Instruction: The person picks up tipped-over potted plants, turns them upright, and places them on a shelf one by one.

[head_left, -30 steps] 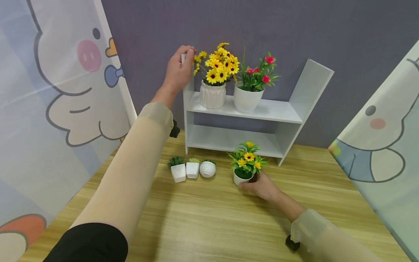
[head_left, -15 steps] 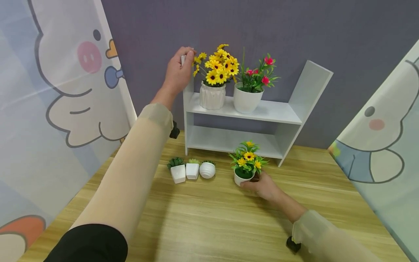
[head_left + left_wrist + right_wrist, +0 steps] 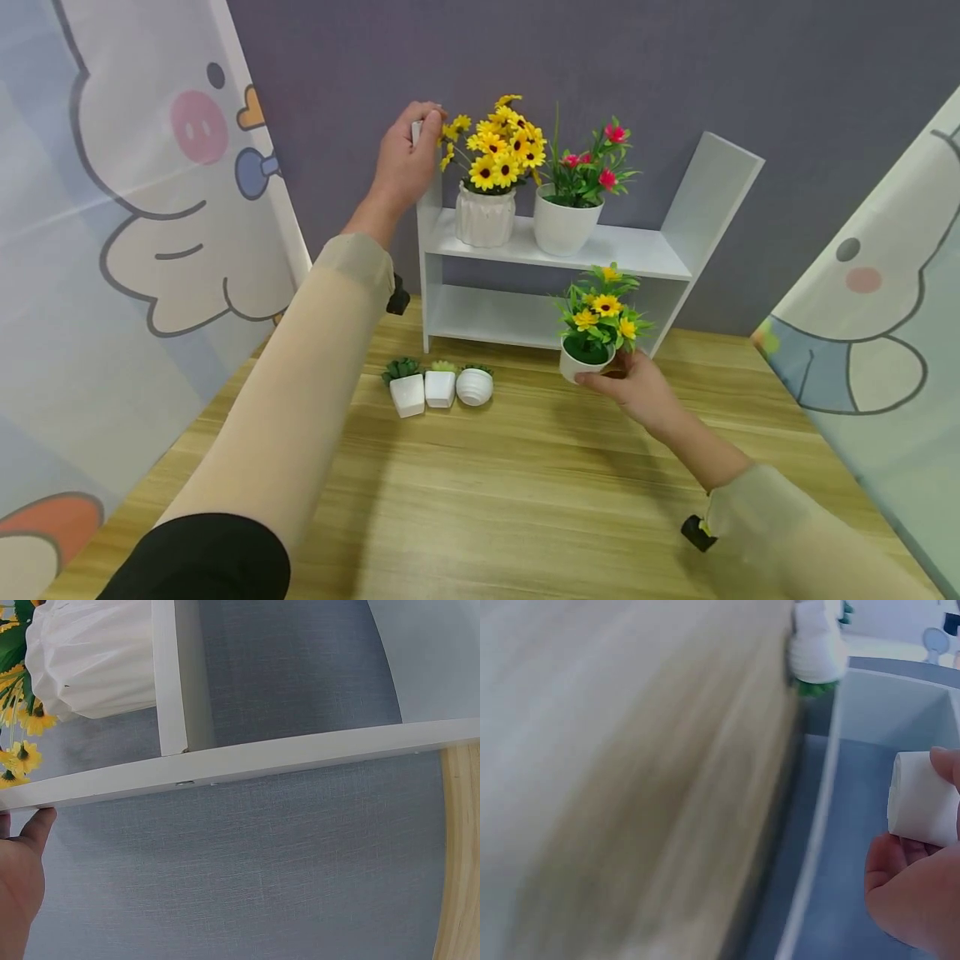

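Up off the bench (image 3: pixel 480 500) and slightly rightward went the small white pot (image 3: pixel 579 365), lifted by the person's right hand (image 3: pixel 641 387) since half a second earlier.

From where I stood, the step in hand seemed to be carrying that pot close to the white shelf (image 3: pixel 712 192); the next move called, I judged, for a steady hold with the leaves kept clear of the upper board.

Farthest left, the left hand (image 3: pixel 405 162) gripped the top of the shelf's left upright, fingers curled round its edge. Below, three little pots sat in a row on the bench: a squarish one (image 3: pixel 407 397) with a dark green succulent, another (image 3: pixel 440 391) with a paler plant, and a round ridged one (image 3: pixel 474 388), its greenery mostly hidden behind it. On the upper board, a pleated pot (image 3: pixel 485 218) held yellow daisy-like flowers; just beside it, a smooth white pot (image 3: pixel 567 227) held green leaves and pinkish-red blooms. Farthest right, the right hand's thumb and fingers held the small white pot, full of leaves and yellow flowers, above the bench, before the lower compartment's right end.
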Demonstrator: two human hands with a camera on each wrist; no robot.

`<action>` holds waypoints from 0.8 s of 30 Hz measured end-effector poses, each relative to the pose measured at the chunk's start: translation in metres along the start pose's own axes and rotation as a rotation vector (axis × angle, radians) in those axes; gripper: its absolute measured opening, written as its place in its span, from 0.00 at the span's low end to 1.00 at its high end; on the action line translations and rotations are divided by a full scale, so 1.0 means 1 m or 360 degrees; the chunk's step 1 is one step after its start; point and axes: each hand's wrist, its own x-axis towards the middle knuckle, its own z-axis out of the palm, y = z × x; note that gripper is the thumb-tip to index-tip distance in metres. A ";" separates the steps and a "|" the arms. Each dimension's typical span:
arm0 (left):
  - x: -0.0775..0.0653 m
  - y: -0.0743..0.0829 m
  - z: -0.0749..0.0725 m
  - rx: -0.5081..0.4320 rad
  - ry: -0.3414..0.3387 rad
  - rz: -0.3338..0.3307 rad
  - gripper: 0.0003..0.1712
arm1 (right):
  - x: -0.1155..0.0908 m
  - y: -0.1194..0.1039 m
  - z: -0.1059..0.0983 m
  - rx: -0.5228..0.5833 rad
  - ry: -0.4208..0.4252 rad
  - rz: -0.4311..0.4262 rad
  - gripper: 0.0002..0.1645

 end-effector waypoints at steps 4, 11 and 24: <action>0.000 0.000 0.000 0.0006 -0.0008 0.0000 0.27 | 0.001 -0.018 -0.014 -0.0086 0.0064 0.0004 0.40; 0.000 0.000 0.000 0.0008 0.0004 -0.0007 0.27 | 0.005 -0.039 -0.038 -0.0130 0.0214 -0.0105 0.40; -0.001 0.001 0.000 0.0004 0.0006 0.0012 0.26 | 0.020 -0.059 -0.066 -0.0338 0.0493 -0.0060 0.33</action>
